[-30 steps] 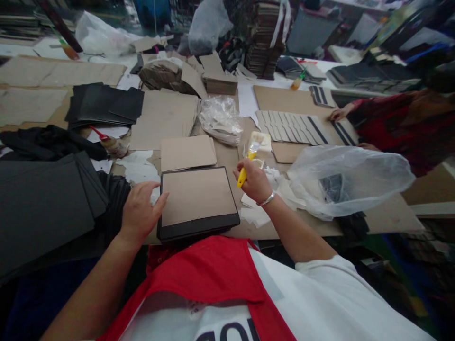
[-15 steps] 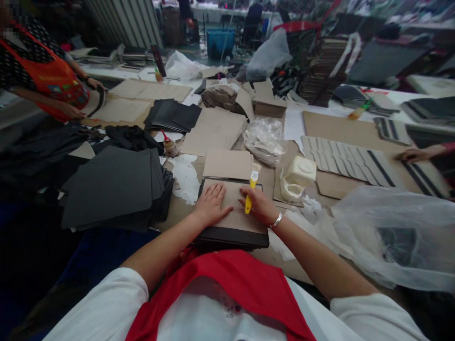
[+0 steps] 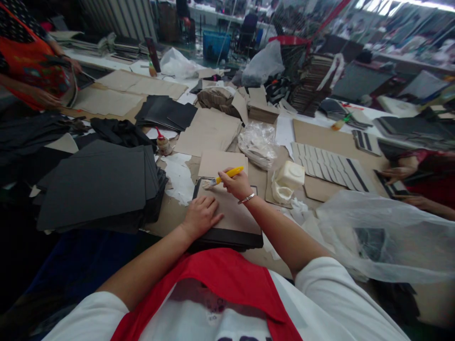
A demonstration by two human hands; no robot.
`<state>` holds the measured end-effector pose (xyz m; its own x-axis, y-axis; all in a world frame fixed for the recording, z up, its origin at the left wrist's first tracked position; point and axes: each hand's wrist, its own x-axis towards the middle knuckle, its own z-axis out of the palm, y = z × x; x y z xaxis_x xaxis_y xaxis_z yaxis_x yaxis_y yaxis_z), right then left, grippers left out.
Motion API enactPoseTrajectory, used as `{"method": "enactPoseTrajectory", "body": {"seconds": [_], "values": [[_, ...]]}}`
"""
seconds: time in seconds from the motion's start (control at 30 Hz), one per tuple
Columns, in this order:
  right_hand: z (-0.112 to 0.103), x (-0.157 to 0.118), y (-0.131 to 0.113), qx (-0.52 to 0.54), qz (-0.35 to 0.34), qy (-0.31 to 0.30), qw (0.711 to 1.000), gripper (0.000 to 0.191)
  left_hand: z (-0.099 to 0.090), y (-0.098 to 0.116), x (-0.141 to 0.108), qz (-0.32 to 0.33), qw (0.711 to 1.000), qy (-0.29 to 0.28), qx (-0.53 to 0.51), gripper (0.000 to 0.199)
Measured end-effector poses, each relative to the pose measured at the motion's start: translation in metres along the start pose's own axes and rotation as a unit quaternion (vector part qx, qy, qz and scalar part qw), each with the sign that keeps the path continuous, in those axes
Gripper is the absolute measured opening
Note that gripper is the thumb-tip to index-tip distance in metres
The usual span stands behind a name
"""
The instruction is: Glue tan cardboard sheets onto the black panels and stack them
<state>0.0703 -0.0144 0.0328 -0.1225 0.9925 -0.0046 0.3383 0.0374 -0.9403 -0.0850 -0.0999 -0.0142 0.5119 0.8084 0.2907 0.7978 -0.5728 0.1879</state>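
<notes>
My right hand (image 3: 239, 185) grips a paintbrush (image 3: 230, 172) by its yellow handle. The bristles point left and reach the upper left edge of a brown board (image 3: 234, 215), which lies on a black sheet with dark edges showing around it. On the board's left side my left hand (image 3: 202, 215) rests flat, fingers spread a little. Directly behind lies a stack of plain brown boards (image 3: 222, 163). A cut-open cream plastic jug (image 3: 289, 177) stands to the right of my right hand.
Black sheets (image 3: 95, 180) are piled at the left, near a small glue bottle with a red tip (image 3: 163, 142). Clear plastic sheeting (image 3: 391, 237) covers the right side. One co-worker in an orange apron (image 3: 31, 66) stands at left; another's hands (image 3: 401, 175) work at right.
My right hand has moved left and away from me, turning the brush from upright to lying leftward over the board's far edge. My left hand has slid slightly nearer to me.
</notes>
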Motion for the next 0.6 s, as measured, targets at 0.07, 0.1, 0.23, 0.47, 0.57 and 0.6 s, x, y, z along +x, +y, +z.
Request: {"method": "enactPoseTrajectory", "body": {"seconds": [0.07, 0.1, 0.23, 0.47, 0.57, 0.6], "values": [[-0.016, -0.005, 0.012, -0.018, 0.011, 0.007, 1.000, 0.032, 0.001, -0.001, 0.000, -0.003, 1.000, -0.005, -0.001, 0.039], [-0.030, -0.011, 0.018, -0.022, 0.019, 0.020, 0.999, 0.032, 0.001, -0.001, 0.000, -0.004, 1.000, -0.006, 0.002, 0.039], [-0.092, -0.042, 0.037, -0.044, 0.058, 0.111, 0.991, 0.032, 0.001, 0.000, 0.001, 0.003, 1.000, -0.004, 0.016, 0.041], [-0.125, -0.076, 0.033, -0.082, 0.026, 0.157, 0.984, 0.036, 0.005, 0.000, -0.001, 0.015, 1.000, -0.006, 0.021, 0.040], [-0.139, -0.096, 0.025, -0.013, 0.000, 0.191, 0.981, 0.045, 0.005, 0.000, -0.002, 0.017, 0.999, -0.009, 0.035, 0.042], [-0.144, -0.106, 0.026, 0.001, -0.003, 0.195, 0.981, 0.049, 0.005, 0.000, -0.002, 0.015, 0.999, -0.009, 0.038, 0.043]]}}
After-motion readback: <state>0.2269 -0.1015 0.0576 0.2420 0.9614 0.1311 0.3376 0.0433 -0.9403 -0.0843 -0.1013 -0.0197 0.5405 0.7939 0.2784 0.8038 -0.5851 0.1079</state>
